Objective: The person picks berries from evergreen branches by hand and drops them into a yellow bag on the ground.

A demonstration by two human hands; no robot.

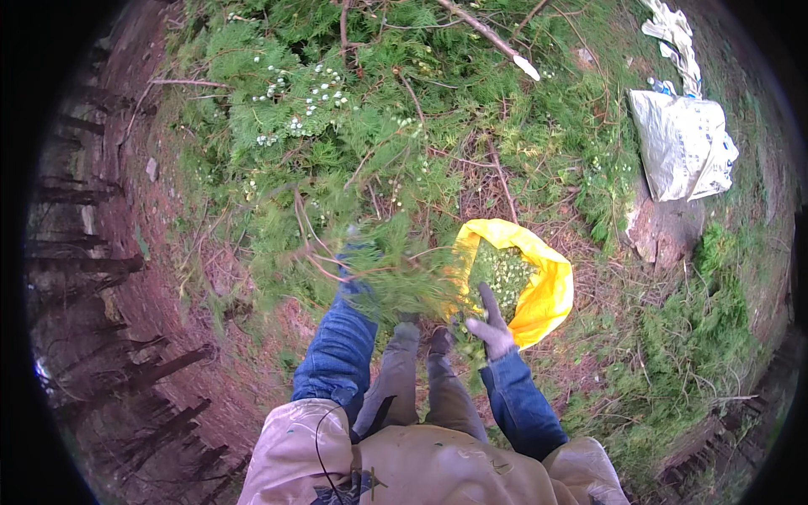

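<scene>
A leafy conifer spray [404, 271], blurred by motion, hangs in front of my left sleeve. My left hand [352, 235] is mostly covered by this foliage and appears to grip it; the fingers themselves are hidden. My right hand [495, 325], in a grey glove, is at the near left rim of a yellow bag [552, 284]. Its fingers are spread, with nothing seen held between them. The bag stands on the ground with its mouth wide and rolled outward. Inside lie many small pale-green cones [508, 274] mixed with green bits.
Cut conifer boughs [303, 113] with pale cones cover the ground ahead. A thick cut branch [489, 35] points towards me from the top. At right, a white woven sack [682, 145] sits by a rock [669, 227]. Tree trunks [88, 265] stand at left.
</scene>
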